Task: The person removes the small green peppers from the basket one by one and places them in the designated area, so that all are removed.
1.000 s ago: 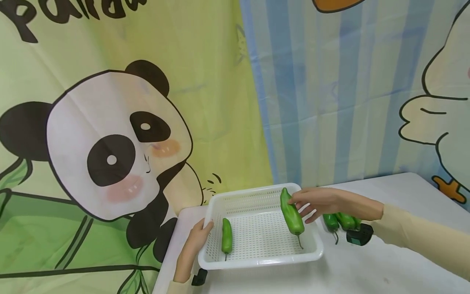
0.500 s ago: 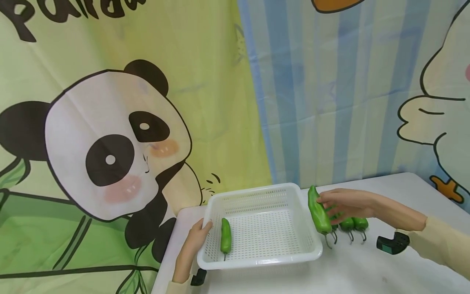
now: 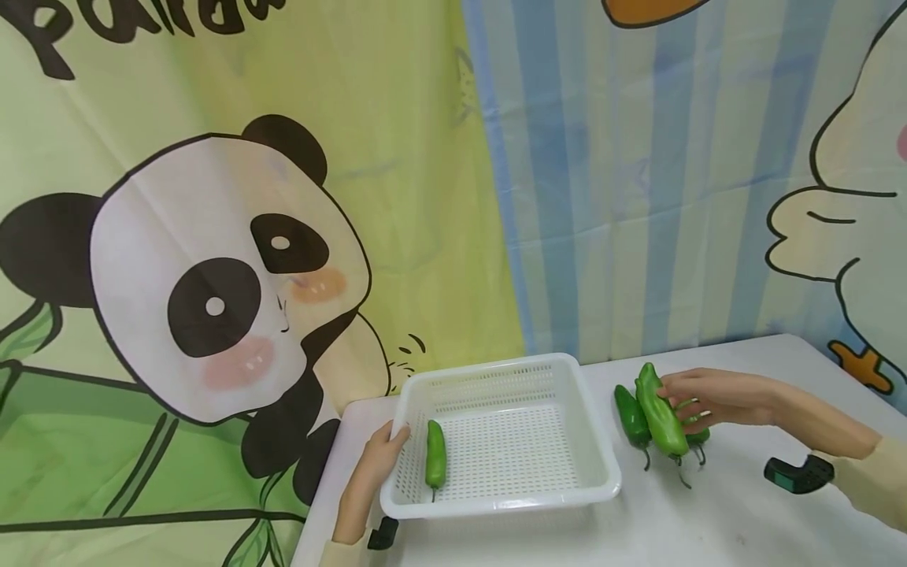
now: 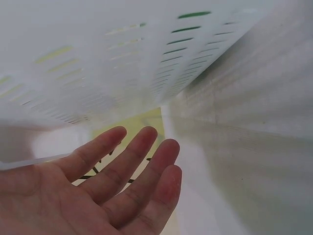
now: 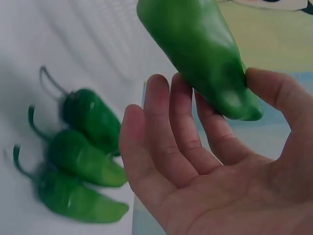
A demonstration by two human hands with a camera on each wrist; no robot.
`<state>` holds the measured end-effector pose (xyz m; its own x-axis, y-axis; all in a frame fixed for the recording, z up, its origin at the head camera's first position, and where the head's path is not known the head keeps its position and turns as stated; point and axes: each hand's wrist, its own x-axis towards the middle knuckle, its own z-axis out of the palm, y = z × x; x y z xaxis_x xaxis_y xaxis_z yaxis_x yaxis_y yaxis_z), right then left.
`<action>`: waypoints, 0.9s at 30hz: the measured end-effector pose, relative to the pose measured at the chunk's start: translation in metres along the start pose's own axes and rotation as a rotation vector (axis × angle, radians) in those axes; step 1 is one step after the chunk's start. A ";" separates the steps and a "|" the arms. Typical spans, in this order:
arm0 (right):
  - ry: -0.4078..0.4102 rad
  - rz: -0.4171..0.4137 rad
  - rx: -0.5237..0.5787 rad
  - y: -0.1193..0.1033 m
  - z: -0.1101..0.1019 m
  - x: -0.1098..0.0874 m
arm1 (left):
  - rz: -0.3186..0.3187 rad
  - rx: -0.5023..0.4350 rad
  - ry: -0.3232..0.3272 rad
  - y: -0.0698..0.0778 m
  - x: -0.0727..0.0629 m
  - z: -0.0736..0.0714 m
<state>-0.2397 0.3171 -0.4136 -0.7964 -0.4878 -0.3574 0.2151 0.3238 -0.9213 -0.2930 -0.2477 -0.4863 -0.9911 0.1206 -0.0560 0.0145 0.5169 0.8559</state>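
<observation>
My right hand [image 3: 726, 398] pinches a green pepper [image 3: 660, 411] between thumb and fingers, stem pointing down. The right wrist view shows the thumb and a finger at the tip of this pepper [image 5: 195, 54]; the other fingers stand apart from it. Beneath it, three more green peppers [image 5: 85, 159] lie side by side on the table, partly hidden in the head view. My left hand [image 3: 379, 465] holds the left rim of a white perforated basket [image 3: 506, 502], thumb over the edge and fingers [image 4: 117, 174] outside under the rim. One green pepper [image 3: 435, 457] lies at the basket's left.
The white table [image 3: 744, 512] extends right of the basket and in front of it. Behind it hang a panda-print curtain [image 3: 425, 236] and a blue striped curtain [image 3: 602, 197]. A black device [image 3: 799, 475] sits at my right wrist.
My right hand has carried its pepper rightward, from above the basket's right side to above the peppers on the table. The left hand and basket have stayed in place.
</observation>
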 end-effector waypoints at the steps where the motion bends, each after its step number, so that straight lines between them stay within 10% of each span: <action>1: 0.010 0.008 -0.010 0.004 -0.004 -0.002 | 0.001 0.001 0.000 0.000 0.000 0.000; 27: 0.277 0.257 -0.338 0.080 -0.077 -0.013 | -0.012 0.002 0.007 -0.001 0.002 0.000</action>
<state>-0.2558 0.4120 -0.4712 -0.8717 -0.1393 -0.4698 0.2655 0.6716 -0.6917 -0.2945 -0.2476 -0.4874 -0.9921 0.1086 -0.0631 0.0026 0.5204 0.8539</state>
